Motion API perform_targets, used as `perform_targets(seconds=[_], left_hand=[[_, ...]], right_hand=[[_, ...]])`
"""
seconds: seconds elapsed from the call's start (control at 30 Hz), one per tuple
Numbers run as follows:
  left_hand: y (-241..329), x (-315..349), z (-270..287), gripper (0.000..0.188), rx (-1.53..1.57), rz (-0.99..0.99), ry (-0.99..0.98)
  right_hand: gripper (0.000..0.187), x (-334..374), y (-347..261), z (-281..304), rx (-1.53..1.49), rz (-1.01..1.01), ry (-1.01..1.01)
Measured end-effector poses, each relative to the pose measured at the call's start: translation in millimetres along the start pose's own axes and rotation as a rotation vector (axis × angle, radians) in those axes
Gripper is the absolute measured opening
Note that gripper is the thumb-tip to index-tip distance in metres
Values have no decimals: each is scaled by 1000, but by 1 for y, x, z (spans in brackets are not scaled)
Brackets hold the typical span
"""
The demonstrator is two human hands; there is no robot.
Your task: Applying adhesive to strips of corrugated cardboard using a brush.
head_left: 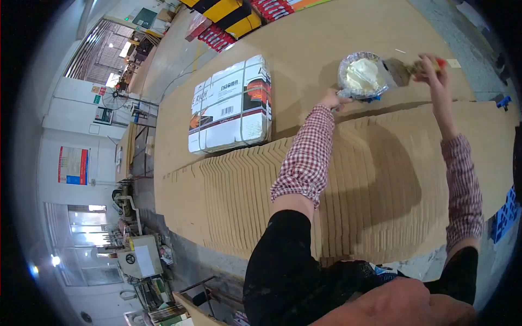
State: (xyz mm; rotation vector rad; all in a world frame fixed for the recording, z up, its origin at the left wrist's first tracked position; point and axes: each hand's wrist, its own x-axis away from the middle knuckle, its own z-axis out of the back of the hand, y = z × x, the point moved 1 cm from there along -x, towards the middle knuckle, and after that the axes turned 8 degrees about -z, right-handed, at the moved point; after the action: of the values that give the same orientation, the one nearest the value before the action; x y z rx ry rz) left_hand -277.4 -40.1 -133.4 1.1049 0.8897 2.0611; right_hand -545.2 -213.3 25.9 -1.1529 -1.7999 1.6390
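A round bowl (385, 90) with a crinkled, silvery lining holds a mass of creamy white paste (363, 75). My left hand (334, 99) is closed at its near left edge, gripping the bowl there. On the bowl's right, my right hand (433, 69) is closed around a flat brush (400, 72), whose wide, dark head points left toward the bowl's rim. A bit of red shows at the handle end. Beneath both hands lie brown cardboard sheets (304, 41), with a fanned row of overlapping cardboard edges (244, 190) nearer to me.
A strapped bundle of white printed cartons (231, 122) sits on the cardboard left of my left arm. Beyond the far edge stand a yellow-and-black striped block (231, 16) and red stacked packs (216, 38). A blue plastic pallet (505, 214) is at the right, a machine (140, 258) at the lower left.
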Motion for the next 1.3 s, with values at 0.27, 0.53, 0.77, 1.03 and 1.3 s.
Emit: perform_targets(seconds=[0.27, 0.53, 0.77, 1.03, 1.3], left_hand=[[62, 163, -46, 48, -125, -496, 558], [-5, 401, -78, 38, -179, -175, 715], [-95, 531, -82, 31, -165, 221, 1275], [-160, 583, -94, 38, 46, 461, 1490], [-193, 611, -101, 49, -131, 597, 1540]], right_hand=[[34, -70, 75, -97, 662, 94, -145], [33, -74, 136, -117, 897, 211, -206], [37, -124, 146, -102, 769, 123, -100], [42, -133, 114, -86, 886, 95, -57], [43, -131, 161, -103, 977, 112, -255]])
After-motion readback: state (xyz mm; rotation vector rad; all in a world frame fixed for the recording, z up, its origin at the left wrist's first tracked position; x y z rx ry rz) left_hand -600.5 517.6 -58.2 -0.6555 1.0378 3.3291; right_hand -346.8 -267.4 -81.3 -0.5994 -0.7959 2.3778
